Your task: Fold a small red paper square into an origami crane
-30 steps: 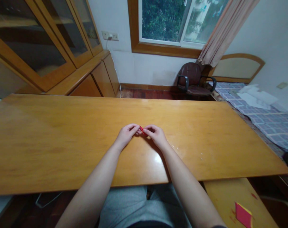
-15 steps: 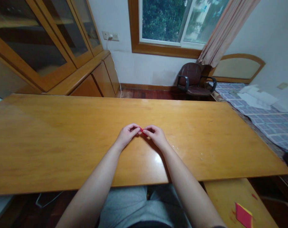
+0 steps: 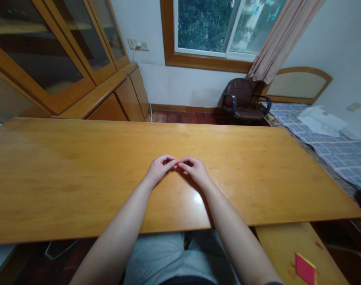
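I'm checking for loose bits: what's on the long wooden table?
White specks lie on the table right of the right hand; it and the left hand pinch a small red piece. The surface beneath the hands and forearms is covered.

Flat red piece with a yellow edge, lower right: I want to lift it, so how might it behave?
The flat red piece is probably light, looking thin; unlikely to roll, having straight edges; perhaps awkward to pinch, lying flat on the yellowish lower surface.

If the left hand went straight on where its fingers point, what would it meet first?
The left hand would first meet the small red piece at its fingertips, then probably the right hand; depth there is hard to judge.
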Demonstrator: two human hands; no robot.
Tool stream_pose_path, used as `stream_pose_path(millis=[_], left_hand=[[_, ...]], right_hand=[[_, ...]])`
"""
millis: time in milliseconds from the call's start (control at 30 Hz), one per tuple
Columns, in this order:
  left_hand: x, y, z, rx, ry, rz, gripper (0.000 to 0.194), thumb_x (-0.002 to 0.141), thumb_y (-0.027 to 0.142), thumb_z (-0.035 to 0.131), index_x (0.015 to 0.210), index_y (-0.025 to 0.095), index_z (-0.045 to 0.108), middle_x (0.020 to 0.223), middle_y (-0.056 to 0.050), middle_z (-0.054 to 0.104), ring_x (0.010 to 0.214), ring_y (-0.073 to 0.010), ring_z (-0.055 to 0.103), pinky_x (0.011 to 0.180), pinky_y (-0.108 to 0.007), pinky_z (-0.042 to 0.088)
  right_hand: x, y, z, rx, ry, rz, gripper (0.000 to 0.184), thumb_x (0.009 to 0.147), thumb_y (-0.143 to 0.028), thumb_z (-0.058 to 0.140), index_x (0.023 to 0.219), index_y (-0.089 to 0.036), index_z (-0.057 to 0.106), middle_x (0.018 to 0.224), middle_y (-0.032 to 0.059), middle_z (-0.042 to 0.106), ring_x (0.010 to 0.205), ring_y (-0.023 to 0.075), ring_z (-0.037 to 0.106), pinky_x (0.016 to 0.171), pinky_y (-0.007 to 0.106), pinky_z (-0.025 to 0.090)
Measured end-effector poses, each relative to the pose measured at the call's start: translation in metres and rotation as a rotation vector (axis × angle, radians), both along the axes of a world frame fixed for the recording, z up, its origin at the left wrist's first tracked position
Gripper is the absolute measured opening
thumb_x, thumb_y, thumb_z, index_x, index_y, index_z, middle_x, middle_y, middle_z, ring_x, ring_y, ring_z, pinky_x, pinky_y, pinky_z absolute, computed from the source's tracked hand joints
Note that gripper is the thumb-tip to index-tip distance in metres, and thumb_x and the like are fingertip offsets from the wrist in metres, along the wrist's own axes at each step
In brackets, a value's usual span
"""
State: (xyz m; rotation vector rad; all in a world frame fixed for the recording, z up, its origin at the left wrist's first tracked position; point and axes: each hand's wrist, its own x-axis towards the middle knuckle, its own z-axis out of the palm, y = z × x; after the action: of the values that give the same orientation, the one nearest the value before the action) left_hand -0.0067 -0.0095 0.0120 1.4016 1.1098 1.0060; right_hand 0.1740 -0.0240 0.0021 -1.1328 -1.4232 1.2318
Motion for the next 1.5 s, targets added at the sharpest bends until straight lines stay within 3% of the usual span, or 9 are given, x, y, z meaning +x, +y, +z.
stream_pose_path(millis=[533,800,1500], left_hand=[[0.0001,0.0016,0.0022,0.016,-0.039,-0.006,0.029,0.082,0.043,0.061,0.080,0.014,0.067,0.070,-0.004,0.068,0.068,-0.0156,0.062,0.069,-0.027,0.050],[0.0021,-0.0012,0.0036,-0.018,-0.044,0.016,0.027,0.074,0.041,0.071,0.081,0.015,0.066,0.072,-0.002,0.068,0.068,-0.0147,0.062,0.068,-0.026,0.049],[-0.0004,0.0027,-0.0042,0.014,-0.023,0.055,0.026,0.074,0.040,0.072,0.077,0.015,0.063,0.068,-0.001,0.064,0.062,-0.0124,0.057,0.061,-0.024,0.044]], right_hand=[[-0.0006,0.0015,0.0014,-0.040,0.056,-0.008,0.024,0.076,-0.037,0.071,0.086,-0.015,0.071,0.076,0.0045,0.071,0.067,0.0146,0.062,0.063,0.025,0.047],[0.0006,0.0013,-0.0012,-0.045,0.075,-0.006,0.025,0.075,-0.038,0.072,0.087,-0.015,0.071,0.078,0.0047,0.072,0.068,0.0147,0.063,0.064,0.026,0.047],[0.0005,0.0029,-0.0004,-0.014,0.056,0.006,0.025,0.078,-0.039,0.070,0.088,-0.016,0.071,0.082,0.0050,0.072,0.072,0.0157,0.063,0.071,0.027,0.049]])
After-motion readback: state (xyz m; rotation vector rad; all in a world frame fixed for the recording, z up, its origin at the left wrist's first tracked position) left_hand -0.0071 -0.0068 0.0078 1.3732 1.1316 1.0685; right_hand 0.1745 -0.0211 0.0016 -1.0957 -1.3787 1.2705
